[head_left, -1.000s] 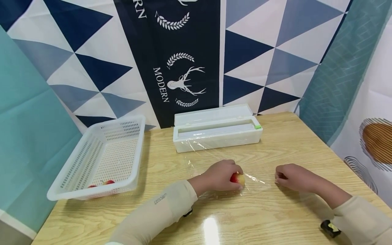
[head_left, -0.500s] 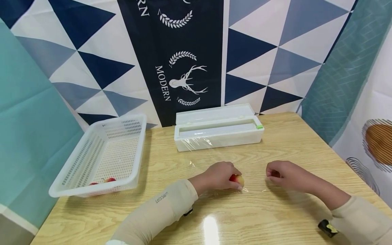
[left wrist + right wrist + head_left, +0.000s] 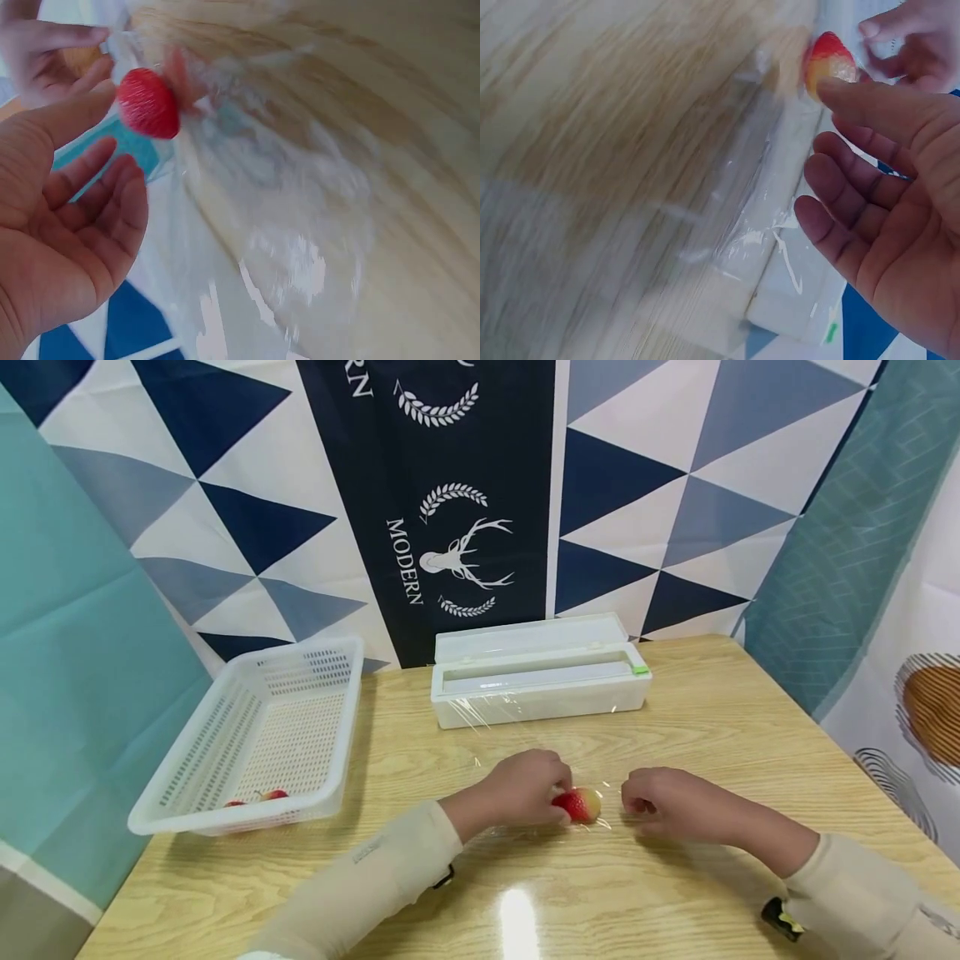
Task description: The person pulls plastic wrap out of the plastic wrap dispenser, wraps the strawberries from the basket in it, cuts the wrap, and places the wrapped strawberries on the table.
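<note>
Film drawn from the dispenser, uncut; strawberry on it, unwrapped. Left hand pinches the strawberry; right hand grips the film beside it.

A small strawberry, red with a pale yellowish end, lies on the tabletop near its middle, a little toward the front edge. It rests on a sheet of clear plastic wrap, thin, glossy and wrinkled. The sheet runs flat over the wood from the white wrap dispenser box at the back edge down to the berry, and its front edge is crumpled around the fruit.
</note>
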Available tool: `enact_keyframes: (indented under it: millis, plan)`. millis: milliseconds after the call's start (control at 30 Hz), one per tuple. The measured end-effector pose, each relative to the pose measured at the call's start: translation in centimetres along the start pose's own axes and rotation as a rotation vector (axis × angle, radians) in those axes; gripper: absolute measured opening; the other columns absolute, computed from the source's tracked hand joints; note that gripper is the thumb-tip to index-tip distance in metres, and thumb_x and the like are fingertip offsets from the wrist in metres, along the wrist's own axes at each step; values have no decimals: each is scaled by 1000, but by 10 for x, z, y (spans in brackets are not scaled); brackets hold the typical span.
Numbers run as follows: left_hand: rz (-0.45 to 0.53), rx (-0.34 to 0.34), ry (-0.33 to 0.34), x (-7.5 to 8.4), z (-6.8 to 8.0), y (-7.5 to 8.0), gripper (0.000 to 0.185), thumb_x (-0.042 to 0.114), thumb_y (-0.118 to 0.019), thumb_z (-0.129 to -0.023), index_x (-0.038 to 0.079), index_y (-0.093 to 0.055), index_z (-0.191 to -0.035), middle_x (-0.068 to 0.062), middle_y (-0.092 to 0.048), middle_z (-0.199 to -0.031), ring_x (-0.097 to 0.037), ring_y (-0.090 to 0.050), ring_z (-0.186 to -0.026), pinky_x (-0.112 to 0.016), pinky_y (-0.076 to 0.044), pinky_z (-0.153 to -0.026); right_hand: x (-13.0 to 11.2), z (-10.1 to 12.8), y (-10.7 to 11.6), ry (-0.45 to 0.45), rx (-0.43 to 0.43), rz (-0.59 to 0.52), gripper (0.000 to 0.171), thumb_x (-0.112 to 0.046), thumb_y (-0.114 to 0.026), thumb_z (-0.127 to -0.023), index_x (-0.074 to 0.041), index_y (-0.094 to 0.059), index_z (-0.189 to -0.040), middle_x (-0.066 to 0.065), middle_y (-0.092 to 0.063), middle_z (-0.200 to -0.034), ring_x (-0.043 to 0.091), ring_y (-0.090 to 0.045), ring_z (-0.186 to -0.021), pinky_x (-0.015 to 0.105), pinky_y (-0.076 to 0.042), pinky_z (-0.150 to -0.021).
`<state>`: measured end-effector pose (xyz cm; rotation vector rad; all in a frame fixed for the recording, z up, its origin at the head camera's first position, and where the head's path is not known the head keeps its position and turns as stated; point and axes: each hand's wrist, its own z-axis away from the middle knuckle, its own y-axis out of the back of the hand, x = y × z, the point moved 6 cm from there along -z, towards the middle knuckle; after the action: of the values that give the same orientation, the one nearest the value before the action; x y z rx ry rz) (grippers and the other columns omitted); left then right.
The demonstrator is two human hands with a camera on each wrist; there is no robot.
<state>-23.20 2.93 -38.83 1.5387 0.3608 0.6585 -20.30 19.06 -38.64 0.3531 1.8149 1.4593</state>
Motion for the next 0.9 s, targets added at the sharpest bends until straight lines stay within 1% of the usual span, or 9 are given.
enact_keyframes:
  millis: [67, 133, 233, 367, 467, 567, 667, 800, 900]
  plan:
    - [-13, -19, -21, -2, 13, 2, 10, 25, -77, -82, 19, -69, -84, 12, -59, -79, -3, -51, -73, -16, -42, -65, 3, 2, -2, -4, -23, 22, 31, -7, -79, -77, -22, -52, -74, -11, -39, -71, 3, -33, -65, 23, -31, -57]
    - [-21, -54, -39, -5, 26, 1, 15, 24, -77, -81, 21, -64, -75, 14, -52, -70, -2, -45, -66, -16, -38, -59, 7, 4, -3, -18, -40, 44, 33, -7, -80, -74, -22, -51, -73, -10, -38, -70, 3, -32, -64, 23, -30, -57]
    - [-59, -85, -52, -13, 44, -6, 22, 28, -80, -79, 21, -60, -72, 14, -45, -65, -2, -40, -62, -16, -33, -55, 11, 8, -4, -30, -45, 65, 33, -8, -81, -74, -23, -52, -74, -11, -37, -70, 3, -32, -64, 23, -29, -57]
    - [-56, -93, -17, -26, 66, -12, 28, 36, -83, -76, 20, -60, -74, 14, -44, -64, -2, -39, -62, -17, -34, -56, 16, 15, -1, -30, -31, 78, 33, -7, -82, -72, -23, -54, -75, -11, -38, -71, 3, -32, -64, 23, -30, -57]
    - [-33, -77, -1, -35, 80, -12, 22, 34, -84, -75, 20, -67, -77, 16, -50, -68, 0, -42, -64, -17, -37, -60, 24, 26, 4, -55, -22, 97, 35, -6, -84, -69, -23, -53, -75, -10, -38, -71, 3, -32, -64, 24, -29, -57]
    - [10, -45, -16, -40, 91, -11, 11, 26, -82, -79, 19, -73, -80, 15, -56, -73, 2, -46, -66, -15, -40, -63, 34, 38, 6, -94, -21, 102, 35, -6, -84, -69, -24, -54, -75, -12, -39, -72, 2, -33, -64, 23, -30, -57]
    - [35, -5, -56, -42, 98, -11, 3, 17, -79, -83, 16, -76, -81, 12, -61, -76, 3, -50, -68, -11, -42, -65, 39, 45, 6, -61, 9, 93, 34, -2, -82, -71, -25, -56, -73, -15, -40, -71, -1, -33, -64, 22, -31, -56]
    - [18, 41, -101, -40, 103, -11, 5, 10, -75, -85, 14, -76, -82, 9, -65, -79, 1, -56, -73, -10, -44, -70, 42, 48, 3, 10, 71, 114, 37, 3, -77, -75, -26, -55, -68, -18, -38, -69, -3, -32, -63, 20, -31, -54]
    - [18, 66, -124, -39, 106, -11, 6, 8, -74, -85, 13, -75, -82, 9, -64, -80, 1, -56, -74, -10, -44, -71, 43, 49, 3, 22, 95, 130, 36, 2, -77, -76, -26, -55, -69, -19, -39, -70, -4, -32, -63, 20, -32, -54]
